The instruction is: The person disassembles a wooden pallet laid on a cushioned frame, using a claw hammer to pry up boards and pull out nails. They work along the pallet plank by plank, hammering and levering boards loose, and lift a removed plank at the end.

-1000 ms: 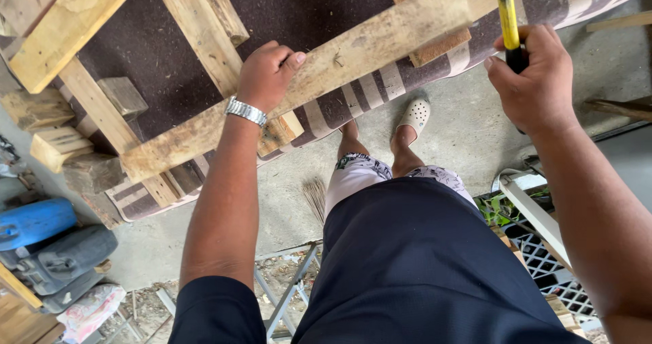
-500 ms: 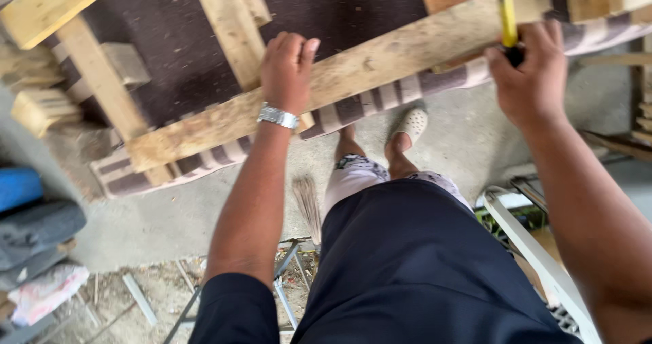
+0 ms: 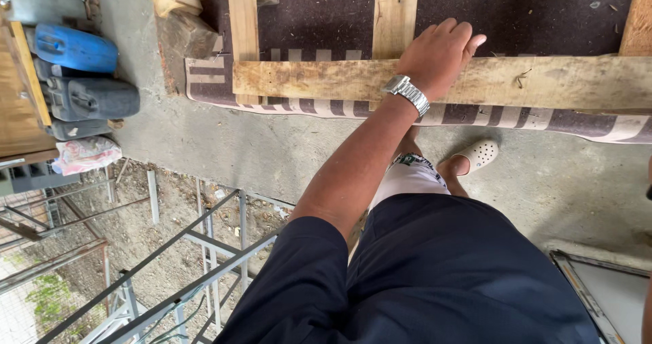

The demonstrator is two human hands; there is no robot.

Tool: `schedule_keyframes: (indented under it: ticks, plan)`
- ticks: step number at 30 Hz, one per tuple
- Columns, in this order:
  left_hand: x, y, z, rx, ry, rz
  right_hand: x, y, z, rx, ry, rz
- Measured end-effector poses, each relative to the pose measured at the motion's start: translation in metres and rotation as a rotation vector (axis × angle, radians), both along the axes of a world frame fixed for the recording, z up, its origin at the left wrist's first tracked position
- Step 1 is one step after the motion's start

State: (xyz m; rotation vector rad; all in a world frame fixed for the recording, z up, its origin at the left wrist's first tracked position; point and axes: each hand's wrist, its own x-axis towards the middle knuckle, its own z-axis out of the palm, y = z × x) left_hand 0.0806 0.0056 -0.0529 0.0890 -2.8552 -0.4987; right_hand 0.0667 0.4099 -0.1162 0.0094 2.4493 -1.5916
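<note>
On far wooden plank (image 3: 326, 79): left hand (image 3: 438, 52) laid flat, fingers spread, grasping nothing. Plank lying across 2 upright slats (image 3: 243, 18) over striped fabric edge (image 3: 475, 116). Right hand out of view, state unknowable.

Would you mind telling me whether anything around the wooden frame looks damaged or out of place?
The striped fabric edge sags wavily below the rough wooden plank under the left hand, and wood shavings litter the dark brown mat. Nothing else stands out.
</note>
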Motion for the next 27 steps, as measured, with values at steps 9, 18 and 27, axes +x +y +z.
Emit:
schedule_keyframes:
  ticks: [9, 18, 27]
  plan:
    - [0.047, -0.084, -0.028, 0.800, 0.084, 0.587, -0.009, -0.010, 0.010, 0.021, 0.000, 0.007]
    - [0.236, -0.302, 0.021, 0.104, 0.031, 1.163, -0.020, 0.002, 0.023, 0.008, 0.037, -0.024]
    - [0.247, -0.296, 0.007, 0.515, 0.240, 1.050, -0.015, -0.008, 0.085, 0.318, 0.191, 0.017]
